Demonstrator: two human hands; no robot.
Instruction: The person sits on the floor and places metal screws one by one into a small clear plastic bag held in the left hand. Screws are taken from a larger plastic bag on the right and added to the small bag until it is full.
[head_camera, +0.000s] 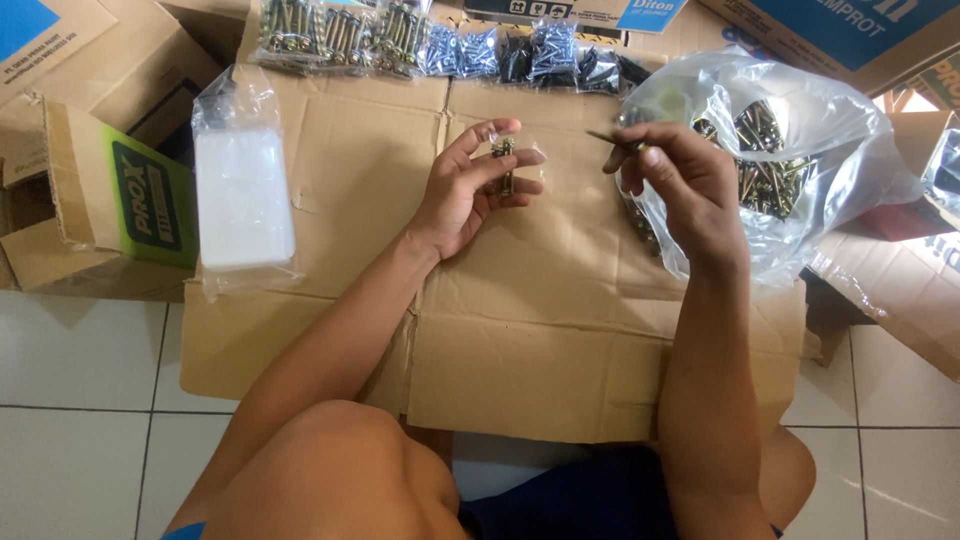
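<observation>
Both hands hover over a flattened sheet of cardboard spread on the tiled floor. Palm up, the left hand has its fingers curled around a few brass-coloured bolts, with a small clear bag faintly visible about them. Just beside it, the right hand pinches a single dark screw between thumb and fingertips, its point aimed toward the left hand. Behind the right hand lies a large clear plastic bag, open and full of loose bolts of the same colour. Left of the hands, a stack of empty small clear bags rests on the cardboard. Along the far edge sits a row of filled packets, some holding yellowish bolts, some bluish screws, some black ones. Cardboard boxes stand around the work area, one with a green side at the left.
</observation>
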